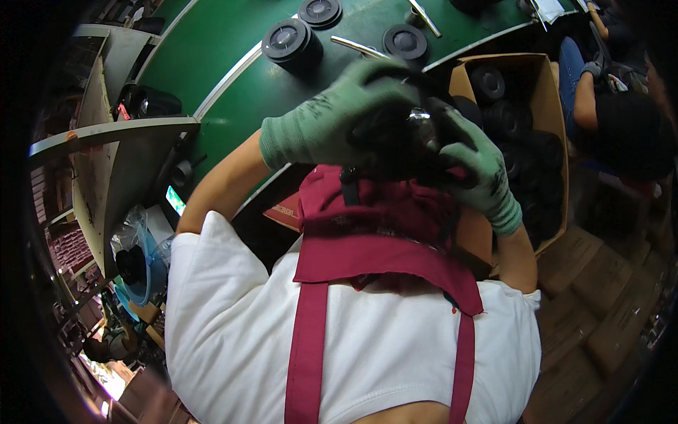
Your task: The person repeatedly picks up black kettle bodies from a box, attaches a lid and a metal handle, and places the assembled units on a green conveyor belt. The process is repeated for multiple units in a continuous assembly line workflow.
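Head view: both gloved hands, left hand (332, 124) and right hand (477, 166), clutch one black round part (413, 134) beside the half-filled cardboard box (544, 92), more parts waiting beyond it.

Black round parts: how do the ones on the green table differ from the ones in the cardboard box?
The black round parts on the green table lie spread apart in the open, faces up, with pale centres showing. The black round parts in the cardboard box are packed close together, stacked, and mostly in shadow. Both sets look alike in shape and colour: dark, circular, ribbed.
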`<state>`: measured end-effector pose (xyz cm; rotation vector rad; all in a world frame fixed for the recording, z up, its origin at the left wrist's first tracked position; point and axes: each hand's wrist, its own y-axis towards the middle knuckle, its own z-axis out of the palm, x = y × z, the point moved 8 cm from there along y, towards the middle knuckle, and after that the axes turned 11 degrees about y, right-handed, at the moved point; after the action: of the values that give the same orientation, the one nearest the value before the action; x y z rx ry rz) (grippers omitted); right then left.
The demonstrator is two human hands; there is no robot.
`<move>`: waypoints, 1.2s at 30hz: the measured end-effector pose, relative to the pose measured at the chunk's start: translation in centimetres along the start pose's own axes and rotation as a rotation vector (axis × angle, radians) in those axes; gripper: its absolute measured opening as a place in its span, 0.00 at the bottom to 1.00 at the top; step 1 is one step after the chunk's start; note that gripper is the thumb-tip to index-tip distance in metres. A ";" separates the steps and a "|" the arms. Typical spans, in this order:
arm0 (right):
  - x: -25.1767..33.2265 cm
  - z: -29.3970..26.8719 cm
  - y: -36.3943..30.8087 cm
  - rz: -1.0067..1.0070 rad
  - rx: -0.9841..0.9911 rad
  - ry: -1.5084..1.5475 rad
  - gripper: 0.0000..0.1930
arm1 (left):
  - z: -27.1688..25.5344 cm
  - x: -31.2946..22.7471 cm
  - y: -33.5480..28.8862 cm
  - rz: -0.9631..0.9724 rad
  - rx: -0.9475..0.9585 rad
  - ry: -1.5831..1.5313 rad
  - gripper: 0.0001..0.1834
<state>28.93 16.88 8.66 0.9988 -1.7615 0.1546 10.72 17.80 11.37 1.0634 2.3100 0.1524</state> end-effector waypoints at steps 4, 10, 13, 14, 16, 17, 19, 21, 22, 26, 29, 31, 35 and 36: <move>-6.1 0.5 -8.3 0.400 -0.548 0.624 0.24 | 2.5 5.6 -7.7 -0.717 -0.205 -0.909 0.36; -10.2 3.8 -14.4 0.483 -0.596 0.906 0.28 | 9.9 2.2 -12.4 -0.594 -0.041 -0.789 0.38; -9.2 5.5 -13.8 0.453 -0.539 1.025 0.21 | 10.2 2.4 -14.4 -0.614 -0.037 -0.720 0.35; -9.5 5.6 -13.5 0.446 -0.537 1.094 0.21 | 10.3 2.7 -15.2 -0.645 -0.057 -0.800 0.36; -9.9 5.2 -11.9 0.621 -0.308 0.608 0.23 | 10.2 2.8 -16.1 -0.678 -0.050 -0.959 0.35; -8.2 5.2 -10.2 0.571 -0.294 0.545 0.23 | 10.1 3.0 -16.2 -0.698 -0.062 -1.008 0.35; -10.2 5.6 -9.9 0.540 -0.316 0.791 0.24 | 9.6 3.1 -16.2 -0.684 -0.077 -1.000 0.36; -10.5 5.5 -7.9 0.707 -0.264 0.712 0.24 | 8.6 3.1 -16.0 -0.606 -0.090 -0.894 0.37; -10.3 5.4 -7.8 0.798 -0.241 0.666 0.24 | 8.1 3.3 -15.8 -0.602 -0.085 -0.803 0.37; -10.2 5.6 -7.3 0.517 -0.280 0.989 0.32 | 8.6 4.8 -16.2 -0.680 -0.313 -1.351 0.41; -10.0 5.9 -6.3 0.571 -0.272 0.977 0.38 | 7.5 6.1 -17.2 -0.742 -0.142 -1.077 0.38; -10.4 5.9 -5.4 0.576 -0.231 0.937 0.36 | 6.4 6.1 -15.8 -0.725 -0.093 -0.892 0.37; -10.3 5.9 -2.8 0.538 -0.103 0.751 0.33 | 7.5 7.2 -16.3 -0.728 -0.032 -0.769 0.34; -10.4 5.8 -2.2 0.546 -0.082 0.687 0.32 | 8.3 7.8 -17.0 -0.765 -0.101 -0.780 0.33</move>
<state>27.23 18.03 -3.29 0.3111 -1.3348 0.6793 0.13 10.88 -4.75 0.0752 1.7853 -0.3785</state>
